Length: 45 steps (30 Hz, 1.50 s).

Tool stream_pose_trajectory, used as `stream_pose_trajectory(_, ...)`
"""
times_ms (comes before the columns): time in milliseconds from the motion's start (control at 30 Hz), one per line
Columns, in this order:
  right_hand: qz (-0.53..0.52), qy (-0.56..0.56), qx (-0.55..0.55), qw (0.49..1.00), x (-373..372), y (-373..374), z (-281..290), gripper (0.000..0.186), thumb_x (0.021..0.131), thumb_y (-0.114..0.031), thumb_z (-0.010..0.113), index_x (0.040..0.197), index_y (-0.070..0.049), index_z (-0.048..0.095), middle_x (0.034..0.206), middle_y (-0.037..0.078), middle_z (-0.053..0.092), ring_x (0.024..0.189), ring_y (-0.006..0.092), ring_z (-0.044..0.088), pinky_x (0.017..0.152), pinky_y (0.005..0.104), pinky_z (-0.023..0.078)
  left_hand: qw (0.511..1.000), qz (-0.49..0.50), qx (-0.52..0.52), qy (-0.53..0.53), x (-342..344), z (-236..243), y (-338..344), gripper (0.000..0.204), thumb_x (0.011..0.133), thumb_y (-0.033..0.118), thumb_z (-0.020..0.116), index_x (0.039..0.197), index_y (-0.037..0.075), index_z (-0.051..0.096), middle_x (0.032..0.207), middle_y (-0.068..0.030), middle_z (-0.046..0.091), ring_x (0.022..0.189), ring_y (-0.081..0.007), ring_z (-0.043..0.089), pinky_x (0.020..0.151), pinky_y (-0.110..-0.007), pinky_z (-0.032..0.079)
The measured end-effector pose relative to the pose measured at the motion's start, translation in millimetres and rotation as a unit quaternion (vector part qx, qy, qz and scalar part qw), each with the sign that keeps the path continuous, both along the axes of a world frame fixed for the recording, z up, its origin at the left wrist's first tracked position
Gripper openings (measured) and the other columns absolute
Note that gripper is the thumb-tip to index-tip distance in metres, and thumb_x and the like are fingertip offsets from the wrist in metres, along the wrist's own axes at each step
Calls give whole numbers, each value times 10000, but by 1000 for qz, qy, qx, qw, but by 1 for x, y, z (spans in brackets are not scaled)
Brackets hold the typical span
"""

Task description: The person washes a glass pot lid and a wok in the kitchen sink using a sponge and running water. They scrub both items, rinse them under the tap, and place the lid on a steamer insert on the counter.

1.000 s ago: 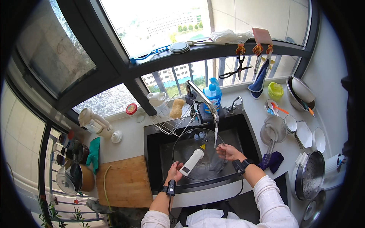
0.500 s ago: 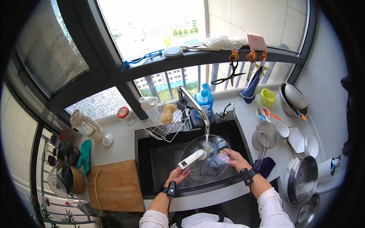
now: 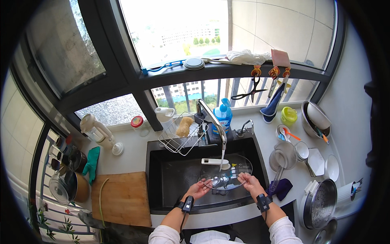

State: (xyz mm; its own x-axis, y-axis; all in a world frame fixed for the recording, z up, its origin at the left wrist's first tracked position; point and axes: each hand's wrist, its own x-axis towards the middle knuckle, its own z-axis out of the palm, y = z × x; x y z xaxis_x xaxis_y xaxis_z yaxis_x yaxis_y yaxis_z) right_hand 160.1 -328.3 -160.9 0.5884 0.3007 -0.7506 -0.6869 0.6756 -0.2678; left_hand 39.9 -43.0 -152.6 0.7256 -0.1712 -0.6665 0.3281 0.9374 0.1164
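Glass lid (image 3: 227,174): held level over the sink (image 3: 162,171) under the faucet (image 3: 213,120) stream, between both hands. Left hand (image 3: 198,188) grips near-left rim; right hand (image 3: 248,181) apparently pinches right rim.

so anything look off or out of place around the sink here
Nothing looks spilled or broken. The left hand and right hand hold a clear glass lid under the running faucet. Only the wire rack sits slightly askew, tipping over the sink's back edge.

Blue dish-soap bottle (image 3: 223,115) with white label behind the tap; red-lidded small jar (image 3: 137,122) by the window frame
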Motion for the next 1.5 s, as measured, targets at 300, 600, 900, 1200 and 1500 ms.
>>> stream_pose_trajectory(300, -61, 15, -51, 997, -5, -10, 8, 228, 865, 63, 393, 1083, 36, 455, 1085, 189, 563, 907, 311, 617, 849, 493, 504, 999, 4, -1, -39, 35, 3, -9, 100, 962, 84, 374, 1030, 106, 444, 1172, -201, 546, 1101, -364, 527, 943, -484, 439)
stream_pose_trajectory(600, -88, 3, -11, 996, -6, -7, 15, 301, 851, 92, 393, 1150, 94, 426, 1109, 228, 551, 940, 319, 613, 933, 507, 448, 995, 63, 60, -49, 73, 28, -30, 117, 976, 101, 320, 1027, 85, 424, 1236, -213, 495, 1125, -403, 500, 927, -506, 442)
stream_pose_trajectory(900, -10, -54, -33, 998, -21, -1, 26, 166, 883, 57, 408, 1035, 81, 469, 1050, 198, 560, 962, 307, 593, 884, 479, 487, 947, -174, 271, -5, 38, 31, -5, 70, 954, 130, 410, 986, 120, 471, 1031, -139, 635, 844, -253, 635, 760, -381, 521)
stream_pose_trajectory(1200, 81, -57, -31, 995, -16, 64, 29, 153, 853, 95, 423, 993, 105, 484, 1021, 219, 546, 934, 307, 595, 862, 455, 503, 966, -79, 232, 89, -10, 6, 29, 86, 936, 149, 459, 924, 99, 527, 1025, -120, 641, 860, -218, 612, 784, -340, 496)
stream_pose_trajectory(1500, 45, -35, -37, 998, 1, 93, 24, 164, 794, 142, 399, 948, 121, 453, 922, 198, 517, 784, 252, 570, 805, 401, 510, 971, -40, 236, 13, 4, 17, 37, 78, 913, 120, 489, 972, 76, 516, 1078, -121, 619, 948, -227, 603, 830, -351, 491)
